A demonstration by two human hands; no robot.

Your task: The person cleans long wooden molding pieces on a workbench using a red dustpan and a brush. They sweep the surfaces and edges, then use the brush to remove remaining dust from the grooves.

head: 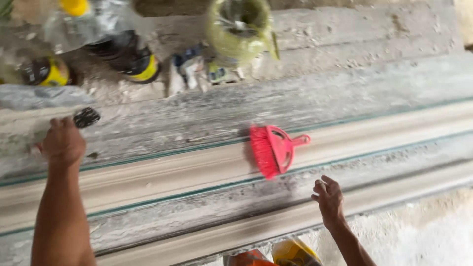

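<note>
Lying on its side on the long pale moulded strip (197, 172), the small red plastic hand brush (272, 150) sits just above and to the left of the right hand (329, 198), near it but not touching. Its bristles point left and its short handle points right. The right hand hovers over the dusty grey table (345, 93) with the fingers loosely curled and nothing in its grasp; the forearm comes up from the lower right edge.

Far to the left, the left hand (63, 143) is clenched into a fist around a thin handle, and a dark round brush head (86, 117) sticks out just beyond the knuckles. That arm runs straight up from the bottom edge, wrist bent slightly inward. The red brush is well apart from this hand.

Counting: one red brush, one dark brush head, two hands. Along the far side of the table stand one yellow-green plastic jug (240, 29) and two dark containers with yellow bands (143, 66), beside some blurred packets. One clear plastic bottle with a yellow cap (79, 17) lies at the top left.
</note>
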